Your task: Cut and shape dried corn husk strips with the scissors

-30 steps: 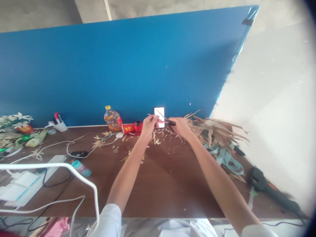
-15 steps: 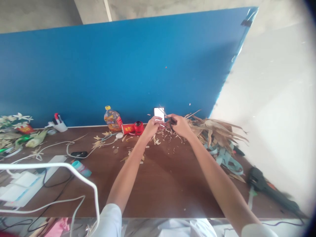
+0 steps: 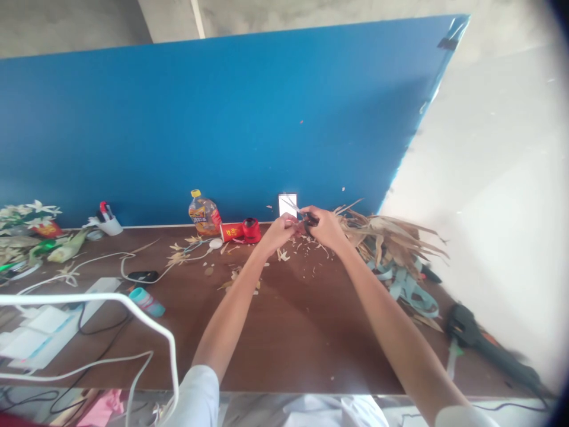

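Note:
My right hand (image 3: 326,226) is closed round the black handles of a pair of scissors (image 3: 311,220). The blades point up and to the left, slightly parted, in front of a phone with a bright white screen (image 3: 287,206) that leans against the blue panel. Close beside the scissors, my left hand (image 3: 281,232) is pinched shut; what lies between its fingertips is too small to make out. Pale dry scraps (image 3: 283,255) are scattered on the brown table (image 3: 306,338) below both hands. A heap of dry husks (image 3: 386,234) lies just right of my right hand.
A blue panel (image 3: 249,118) stands behind the table. Left of my hands are a red roll (image 3: 251,231), a plastic bottle (image 3: 204,214), a teal cup (image 3: 146,302) and a power strip (image 3: 48,335) with cables. A glue gun (image 3: 484,344) and pale blue ribbon (image 3: 413,293) lie at right.
My left hand's fingers have drawn in and shifted slightly right, closer to the scissors. The scissors have turned a little, their blades tilting more to the left.

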### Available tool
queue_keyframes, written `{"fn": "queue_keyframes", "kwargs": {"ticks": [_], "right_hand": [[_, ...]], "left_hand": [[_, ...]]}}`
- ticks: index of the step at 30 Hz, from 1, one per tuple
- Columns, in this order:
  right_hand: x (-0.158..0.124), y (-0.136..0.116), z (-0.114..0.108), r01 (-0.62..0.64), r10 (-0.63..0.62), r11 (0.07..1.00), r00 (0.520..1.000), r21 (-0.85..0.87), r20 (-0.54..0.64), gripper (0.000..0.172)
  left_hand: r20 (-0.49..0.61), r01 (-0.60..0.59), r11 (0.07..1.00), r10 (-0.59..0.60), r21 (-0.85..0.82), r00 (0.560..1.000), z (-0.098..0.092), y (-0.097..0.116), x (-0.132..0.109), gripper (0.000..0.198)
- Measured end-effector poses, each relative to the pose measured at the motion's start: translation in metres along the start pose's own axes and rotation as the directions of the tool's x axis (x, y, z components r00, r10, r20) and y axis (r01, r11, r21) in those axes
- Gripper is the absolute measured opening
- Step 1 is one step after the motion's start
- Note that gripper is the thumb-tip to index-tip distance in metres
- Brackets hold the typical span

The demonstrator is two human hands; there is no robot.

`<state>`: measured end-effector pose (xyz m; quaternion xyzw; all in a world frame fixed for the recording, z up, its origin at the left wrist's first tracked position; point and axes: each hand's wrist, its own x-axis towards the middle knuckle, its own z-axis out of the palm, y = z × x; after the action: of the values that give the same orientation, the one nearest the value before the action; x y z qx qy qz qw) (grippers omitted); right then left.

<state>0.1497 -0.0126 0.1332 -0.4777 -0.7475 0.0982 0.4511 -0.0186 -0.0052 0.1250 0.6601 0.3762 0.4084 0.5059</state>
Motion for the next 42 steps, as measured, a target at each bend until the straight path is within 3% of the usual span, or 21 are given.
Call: {"fn": "queue_keyframes", "kwargs": {"ticks": [11, 22, 42], "right_hand": [[0.002, 0.004, 0.0, 0.016, -0.011, 0.991, 0.999, 0.133, -0.043, 0.037], [0.002, 0.001, 0.001, 0.012, 0.006, 0.987, 0.994, 0.16, -0.107, 0.037], [0.002, 0.005, 0.003, -0.028, 0.041, 0.993, 0.993, 0.116, -0.113, 0.04]], "left_hand": [[-0.044, 0.045, 0.997, -0.047, -0.056, 0.998, -0.001, 0.003, 0.001, 0.02], [-0.137, -0.024, 0.985, 0.0, -0.173, 0.991, 0.006, -0.003, 0.005, 0.023], [-0.124, -0.086, 0.996, 0.086, 0.006, 0.989, 0.007, -0.015, 0.01, 0.029]]}}
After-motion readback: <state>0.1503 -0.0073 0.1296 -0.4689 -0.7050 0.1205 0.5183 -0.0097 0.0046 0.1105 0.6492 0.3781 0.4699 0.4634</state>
